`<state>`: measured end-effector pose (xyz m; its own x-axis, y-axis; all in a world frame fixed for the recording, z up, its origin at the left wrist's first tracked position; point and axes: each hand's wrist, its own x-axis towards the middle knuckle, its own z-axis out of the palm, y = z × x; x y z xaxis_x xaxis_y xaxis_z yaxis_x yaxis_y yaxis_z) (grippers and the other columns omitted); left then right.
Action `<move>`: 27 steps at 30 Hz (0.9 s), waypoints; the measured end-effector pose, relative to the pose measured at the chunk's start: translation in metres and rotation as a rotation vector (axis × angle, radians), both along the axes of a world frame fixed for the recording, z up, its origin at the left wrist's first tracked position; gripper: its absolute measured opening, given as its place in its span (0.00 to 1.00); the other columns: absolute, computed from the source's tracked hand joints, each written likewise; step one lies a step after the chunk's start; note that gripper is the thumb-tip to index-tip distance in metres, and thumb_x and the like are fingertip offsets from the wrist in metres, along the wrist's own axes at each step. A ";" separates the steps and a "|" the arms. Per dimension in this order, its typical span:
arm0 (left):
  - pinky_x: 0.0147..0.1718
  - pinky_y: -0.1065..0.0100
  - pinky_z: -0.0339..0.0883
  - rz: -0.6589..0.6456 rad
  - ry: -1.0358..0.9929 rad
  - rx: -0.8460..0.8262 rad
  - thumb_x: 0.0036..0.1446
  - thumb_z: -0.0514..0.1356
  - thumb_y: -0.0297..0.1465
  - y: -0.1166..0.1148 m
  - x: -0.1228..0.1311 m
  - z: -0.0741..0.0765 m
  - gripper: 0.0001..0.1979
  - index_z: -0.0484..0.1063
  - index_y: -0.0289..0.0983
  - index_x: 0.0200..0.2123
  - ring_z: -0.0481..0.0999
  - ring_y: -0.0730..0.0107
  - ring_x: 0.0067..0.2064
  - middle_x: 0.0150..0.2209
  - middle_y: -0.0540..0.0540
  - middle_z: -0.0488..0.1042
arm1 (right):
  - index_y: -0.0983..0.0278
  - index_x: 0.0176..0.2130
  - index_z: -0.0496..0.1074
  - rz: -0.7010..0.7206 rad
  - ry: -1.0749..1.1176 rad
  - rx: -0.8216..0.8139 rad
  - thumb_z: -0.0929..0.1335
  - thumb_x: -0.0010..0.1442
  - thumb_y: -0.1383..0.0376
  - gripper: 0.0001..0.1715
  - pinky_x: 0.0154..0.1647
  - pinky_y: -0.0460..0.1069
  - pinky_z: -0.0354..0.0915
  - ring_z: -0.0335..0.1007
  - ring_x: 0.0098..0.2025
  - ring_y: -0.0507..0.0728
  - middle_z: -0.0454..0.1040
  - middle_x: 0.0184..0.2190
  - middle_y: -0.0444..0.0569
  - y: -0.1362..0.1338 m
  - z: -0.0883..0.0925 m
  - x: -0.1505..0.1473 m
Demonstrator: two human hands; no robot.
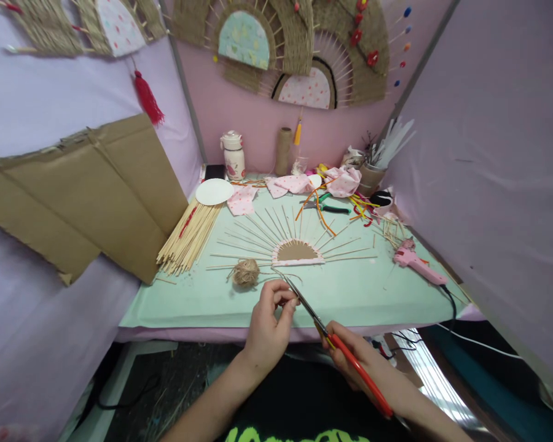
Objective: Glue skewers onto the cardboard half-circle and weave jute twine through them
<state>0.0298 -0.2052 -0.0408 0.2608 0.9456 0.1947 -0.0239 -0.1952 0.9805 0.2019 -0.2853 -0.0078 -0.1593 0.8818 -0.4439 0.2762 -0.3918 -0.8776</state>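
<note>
My left hand is closed, thumb and fingers pinched together just past the table's front edge. What it pinches is too small to make out. In my right hand are long-nose pliers with red handles, their slim metal jaws lying beside my left fingertips. Beyond my left hand rests a ball of twine, a loose strand running from it towards the jaws. Behind that lies a half-round fan frame of cardboard with a pink fabric edge and thin sticks radiating outward.
A bundle of sticks lies left under a white oval. Green-handled pruners, fabric scraps and a bottle are at the back. A pink glue gun with a cord sits right. Cardboard leans left.
</note>
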 end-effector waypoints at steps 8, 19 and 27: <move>0.42 0.67 0.64 0.072 0.049 0.147 0.62 0.55 0.27 -0.006 -0.012 0.004 0.04 0.64 0.39 0.40 0.72 0.70 0.40 0.35 0.48 0.70 | 0.60 0.33 0.55 -0.018 0.002 0.053 0.66 0.57 0.48 0.22 0.20 0.43 0.46 0.44 0.21 0.46 0.52 0.23 0.36 0.008 0.005 0.030; 0.37 0.66 0.65 -0.034 0.828 0.431 0.62 0.52 0.26 0.040 0.005 0.027 0.09 0.70 0.38 0.42 0.73 0.62 0.40 0.40 0.43 0.72 | 0.60 0.37 0.57 -0.138 0.085 0.130 0.64 0.60 0.47 0.21 0.20 0.44 0.42 0.40 0.21 0.46 0.52 0.24 0.36 0.014 -0.004 0.037; 0.31 0.68 0.60 -0.087 1.144 0.362 0.60 0.48 0.20 0.068 0.036 0.017 0.13 0.71 0.35 0.35 0.72 0.65 0.34 0.42 0.40 0.70 | 0.60 0.40 0.61 -0.130 0.062 0.065 0.64 0.55 0.39 0.30 0.22 0.44 0.52 0.50 0.23 0.48 0.58 0.26 0.40 0.000 -0.010 0.037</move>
